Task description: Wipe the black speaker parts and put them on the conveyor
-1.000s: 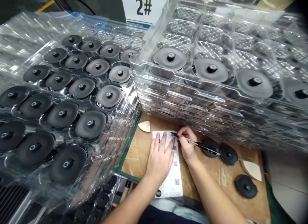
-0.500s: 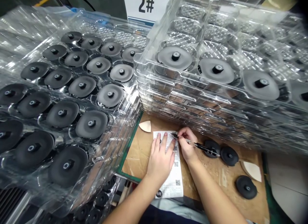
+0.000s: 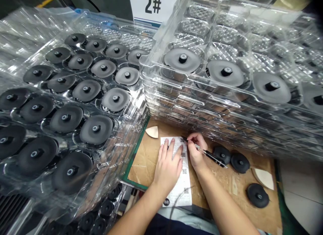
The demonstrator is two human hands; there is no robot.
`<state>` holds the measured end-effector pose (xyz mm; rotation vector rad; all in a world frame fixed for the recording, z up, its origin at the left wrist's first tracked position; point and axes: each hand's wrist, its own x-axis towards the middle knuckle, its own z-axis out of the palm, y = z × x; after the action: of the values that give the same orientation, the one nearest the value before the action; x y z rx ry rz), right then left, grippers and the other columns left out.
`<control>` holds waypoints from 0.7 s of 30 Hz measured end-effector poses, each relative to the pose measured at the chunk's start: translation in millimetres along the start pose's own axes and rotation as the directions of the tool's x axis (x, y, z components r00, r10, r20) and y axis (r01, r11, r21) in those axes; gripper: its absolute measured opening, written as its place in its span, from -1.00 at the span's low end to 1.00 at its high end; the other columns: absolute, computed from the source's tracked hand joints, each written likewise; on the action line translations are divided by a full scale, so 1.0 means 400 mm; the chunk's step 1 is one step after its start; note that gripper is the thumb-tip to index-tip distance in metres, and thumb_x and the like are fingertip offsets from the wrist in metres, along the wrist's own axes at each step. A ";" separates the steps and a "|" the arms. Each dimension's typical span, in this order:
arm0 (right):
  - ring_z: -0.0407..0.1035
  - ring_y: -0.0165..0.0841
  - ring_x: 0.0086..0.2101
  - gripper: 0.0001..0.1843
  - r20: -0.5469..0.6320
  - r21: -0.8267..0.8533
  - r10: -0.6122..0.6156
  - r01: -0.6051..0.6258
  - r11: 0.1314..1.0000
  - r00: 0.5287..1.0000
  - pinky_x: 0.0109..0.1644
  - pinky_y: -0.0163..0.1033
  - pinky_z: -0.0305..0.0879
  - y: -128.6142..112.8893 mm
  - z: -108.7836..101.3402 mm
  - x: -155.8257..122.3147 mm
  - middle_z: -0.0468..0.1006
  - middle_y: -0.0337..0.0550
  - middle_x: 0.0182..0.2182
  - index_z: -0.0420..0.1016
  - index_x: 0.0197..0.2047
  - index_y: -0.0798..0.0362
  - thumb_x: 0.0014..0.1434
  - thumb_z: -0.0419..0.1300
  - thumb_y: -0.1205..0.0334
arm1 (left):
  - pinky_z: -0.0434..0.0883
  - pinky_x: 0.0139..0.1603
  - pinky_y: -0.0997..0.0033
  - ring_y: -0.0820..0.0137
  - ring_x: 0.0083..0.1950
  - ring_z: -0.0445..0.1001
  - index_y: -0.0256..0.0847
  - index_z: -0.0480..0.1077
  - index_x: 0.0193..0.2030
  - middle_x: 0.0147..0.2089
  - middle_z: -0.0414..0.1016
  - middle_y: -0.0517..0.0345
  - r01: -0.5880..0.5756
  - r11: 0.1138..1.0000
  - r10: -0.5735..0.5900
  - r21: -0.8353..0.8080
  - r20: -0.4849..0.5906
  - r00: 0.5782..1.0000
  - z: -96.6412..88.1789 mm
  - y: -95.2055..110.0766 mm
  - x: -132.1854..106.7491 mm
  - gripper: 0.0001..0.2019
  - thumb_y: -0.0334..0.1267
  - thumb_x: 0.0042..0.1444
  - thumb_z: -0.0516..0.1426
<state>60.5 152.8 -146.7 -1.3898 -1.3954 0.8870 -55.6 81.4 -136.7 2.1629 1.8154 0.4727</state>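
A printed paper sheet (image 3: 185,181) with small square codes and a black round mark lies on the brown cardboard surface. My left hand (image 3: 168,166) rests flat on it with the fingers spread. In my right hand (image 3: 196,152) is a pen (image 3: 213,156), pinched between thumb and fingers. Its tip points at the upper right edge of the sheet, and its rear end slants down to the right. Just beyond the pen lie two black round parts, one (image 3: 222,155) partly behind the pen and another (image 3: 240,162) beside it.
Stacked clear plastic trays (image 3: 191,90) rise behind the sheet, holding grey-black discs. Another tray stack (image 3: 118,127) with several rows of discs stands left. On the cardboard (image 3: 141,161) are two cream wedge-shaped pieces (image 3: 152,132) and a third black part (image 3: 257,195). A "2#" sign (image 3: 153,7) stands behind.
The pen tip has shifted slightly upward near the sheet's top right edge, and its rear end has swung a little. My left hand stays on the paper.
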 end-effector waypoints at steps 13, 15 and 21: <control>0.34 -0.33 -0.33 -0.91 -0.001 -0.183 0.002 -0.002 0.983 1.000 -0.24 -0.22 0.27 -0.058 -0.016 -0.092 0.42 -0.20 -0.36 0.34 -0.27 0.03 0.11 0.06 0.30 | 0.15 0.25 -0.10 0.05 0.36 -0.06 -0.20 0.23 0.15 0.27 0.11 -0.17 -0.010 0.997 0.003 -0.081 -0.080 0.997 0.000 -0.012 -0.011 -0.62 -0.39 0.18 -0.03; 0.35 -0.33 -0.32 -0.90 0.031 -0.173 -0.020 0.025 0.985 0.999 -0.23 -0.22 0.28 -0.056 -0.010 -0.101 0.43 -0.19 -0.35 0.34 -0.26 0.02 0.12 0.06 0.29 | 0.18 0.25 -0.05 0.06 0.36 -0.05 -0.23 0.23 0.14 0.28 0.10 -0.19 -0.015 0.996 0.006 -0.088 -0.098 0.995 0.001 -0.015 -0.013 -0.62 -0.41 0.17 -0.03; 0.36 -0.33 -0.31 -0.89 0.049 -0.147 -0.033 0.040 0.988 0.998 -0.23 -0.22 0.29 -0.044 -0.003 -0.107 0.44 -0.18 -0.32 0.36 -0.24 0.00 0.12 0.07 0.30 | 0.21 0.24 -0.02 0.06 0.34 0.01 -0.26 0.24 0.14 0.26 0.16 -0.20 -0.022 0.998 0.016 -0.060 -0.107 0.994 0.004 -0.016 -0.014 -0.63 -0.38 0.17 -0.02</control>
<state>52.6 108.7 -135.2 -1.4573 -1.5433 0.8106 -61.7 76.9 -141.3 2.1534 1.8106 0.6507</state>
